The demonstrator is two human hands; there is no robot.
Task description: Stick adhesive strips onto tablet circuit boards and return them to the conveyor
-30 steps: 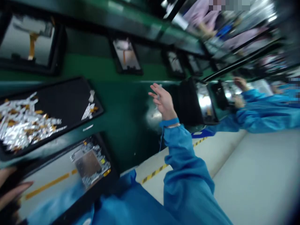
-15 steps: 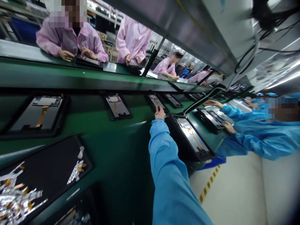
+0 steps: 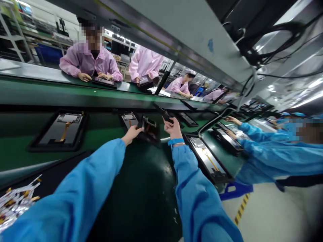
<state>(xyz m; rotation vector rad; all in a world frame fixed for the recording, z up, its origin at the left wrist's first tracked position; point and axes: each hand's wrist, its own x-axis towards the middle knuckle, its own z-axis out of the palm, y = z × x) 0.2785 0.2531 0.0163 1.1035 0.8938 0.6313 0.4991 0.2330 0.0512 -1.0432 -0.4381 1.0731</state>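
Observation:
My left hand (image 3: 131, 134) is closed on the near left edge of a dark, glossy tablet panel (image 3: 150, 130), which is tilted up off the green belt. My right hand (image 3: 173, 127) pinches a thin black slab (image 3: 163, 112), held slanted with its edge towards me; its face is hidden. Just behind my left hand, a tablet panel with an orange ribbon cable (image 3: 128, 118) lies in a black frame. Another such panel (image 3: 63, 129) rests farther left, and one more (image 3: 205, 154) stands close to my right forearm.
Green belt (image 3: 106, 124) runs across in front. Silver foil and orange strips (image 3: 19, 205) are heaped at lower left. A white cable (image 3: 214, 117) hangs down on the right. A co-worker in blue (image 3: 272, 148) works at right; people in pink (image 3: 91, 64) sit opposite.
My left hand has come into view and grips a dark panel. My right hand has lifted a black slab off the belt, where it was reaching down before. The view has shifted.

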